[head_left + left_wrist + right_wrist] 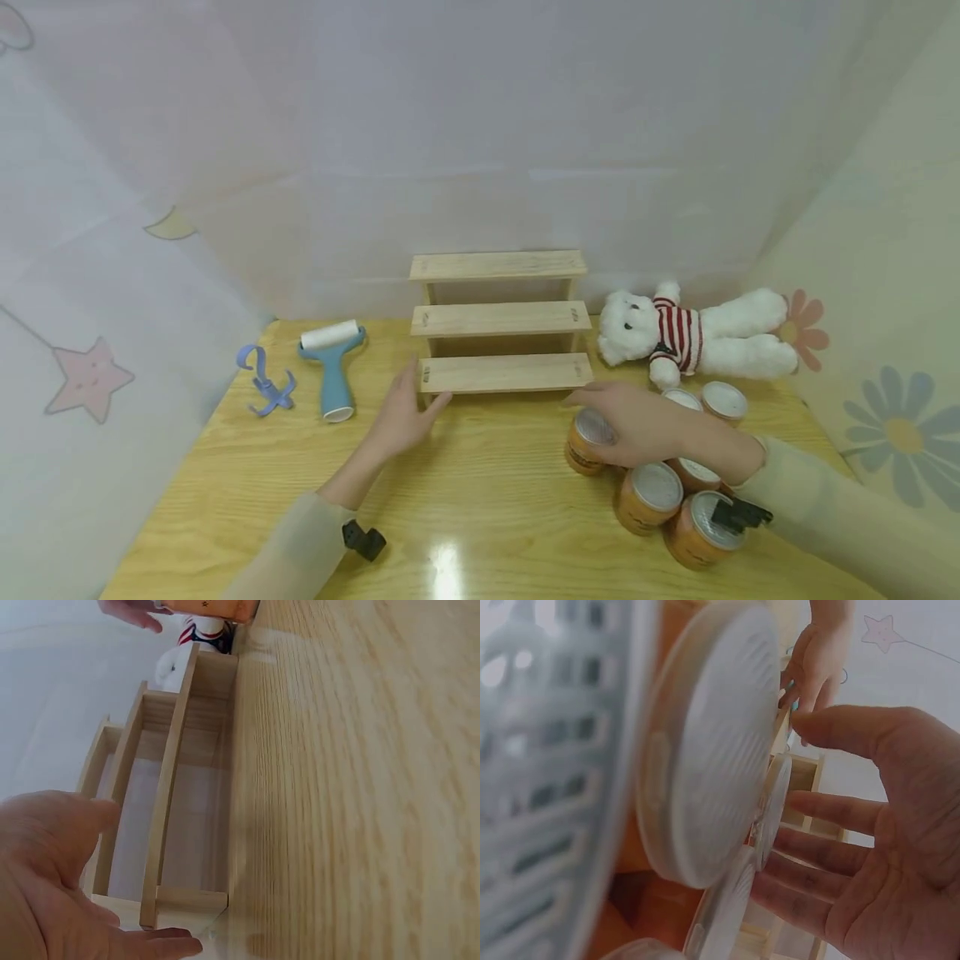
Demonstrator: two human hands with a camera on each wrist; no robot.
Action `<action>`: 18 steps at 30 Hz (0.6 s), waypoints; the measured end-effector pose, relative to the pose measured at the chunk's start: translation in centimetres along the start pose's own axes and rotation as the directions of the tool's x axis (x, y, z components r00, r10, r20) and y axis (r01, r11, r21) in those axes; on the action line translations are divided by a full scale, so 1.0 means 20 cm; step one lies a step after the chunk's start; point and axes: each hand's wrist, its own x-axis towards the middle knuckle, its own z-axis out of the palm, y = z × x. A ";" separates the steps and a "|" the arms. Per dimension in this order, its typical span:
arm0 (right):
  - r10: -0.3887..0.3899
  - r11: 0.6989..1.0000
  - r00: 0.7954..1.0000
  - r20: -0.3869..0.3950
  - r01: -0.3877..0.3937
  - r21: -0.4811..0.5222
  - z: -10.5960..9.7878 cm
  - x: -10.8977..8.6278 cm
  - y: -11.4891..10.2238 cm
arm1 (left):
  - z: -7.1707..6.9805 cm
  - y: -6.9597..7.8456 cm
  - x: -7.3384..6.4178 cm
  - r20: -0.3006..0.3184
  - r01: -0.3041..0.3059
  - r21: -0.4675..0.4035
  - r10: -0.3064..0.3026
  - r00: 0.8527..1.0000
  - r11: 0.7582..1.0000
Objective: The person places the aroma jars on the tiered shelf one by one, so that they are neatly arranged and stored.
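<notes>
A three-tier wooden step shelf (504, 372) stands at the back middle of the table. My left hand (401, 417) is at its left end, thumb and fingers spread around the lowest step's corner. In the left wrist view, the left hand's fingers (161, 946) are extended beside the end of the shelf (169, 787). My right hand (637, 421) reaches over several orange cans with pale ridged lids, its fingertips near the shelf's right end. Its thumb overlaps the leftmost can (581, 454). The right wrist view has its fingers (832, 851) spread loosely beside the can lids (720, 742).
A white teddy bear (678, 333) in a striped shirt lies right of the shelf. To the left are a blue-handled lint roller (335, 379) and a curled purple-blue strap (266, 385). Pale cloth walls (510, 167) enclose the wooden table (480, 492).
</notes>
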 end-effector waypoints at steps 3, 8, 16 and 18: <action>-0.025 1.000 1.000 0.013 0.025 -0.001 0.00 0.01 0.01 | 0.01 -0.01 0.03 -0.015 0.019 -0.013 -0.019 1.000 1.000; -0.040 0.999 0.999 -0.001 0.040 0.009 -0.01 0.03 0.04 | 0.01 -0.03 0.07 -0.035 0.050 -0.047 -0.051 0.998 0.998; 0.024 0.997 0.999 -0.043 -0.021 0.068 -0.07 0.04 0.04 | 0.00 -0.05 0.09 -0.032 0.123 -0.116 -0.128 0.991 0.986; 0.042 0.996 0.996 -0.073 -0.036 0.081 -0.12 0.04 0.03 | 0.00 -0.05 0.10 -0.035 0.130 -0.119 -0.135 0.990 0.984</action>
